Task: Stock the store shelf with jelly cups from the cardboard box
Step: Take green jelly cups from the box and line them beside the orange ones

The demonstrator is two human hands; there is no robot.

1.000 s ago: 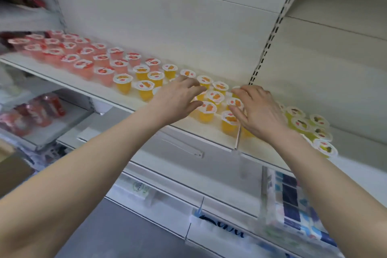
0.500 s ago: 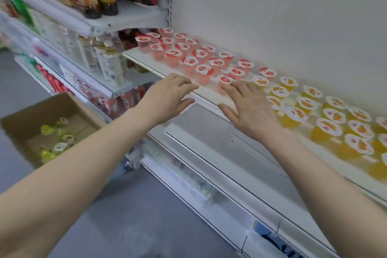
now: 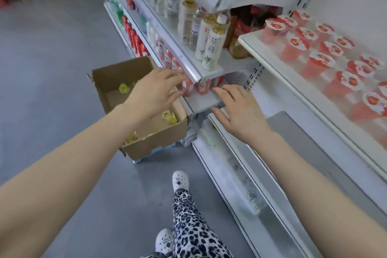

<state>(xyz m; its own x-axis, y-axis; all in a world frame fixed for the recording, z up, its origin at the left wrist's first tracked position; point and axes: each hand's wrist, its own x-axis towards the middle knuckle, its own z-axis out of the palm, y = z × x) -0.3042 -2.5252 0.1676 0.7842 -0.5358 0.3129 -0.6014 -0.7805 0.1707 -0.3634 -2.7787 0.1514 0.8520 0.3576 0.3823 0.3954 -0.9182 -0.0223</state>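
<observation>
Smooth floor (image 3: 52,58), cardboard box (image 3: 156,142), round jelly cups (image 3: 170,116), left hand (image 3: 155,94), right hand (image 3: 240,112), grips released

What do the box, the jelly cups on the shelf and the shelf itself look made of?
Box: brown cardboard, matte, creased edges. Jelly cups: seemingly clear thin plastic, red filling showing through, printed lids. Shelf: probably white painted metal, smooth, faintly glossy.

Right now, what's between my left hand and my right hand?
In the head view, red packs on the end of a low shelf sit between your left hand and right hand, both open.
</observation>
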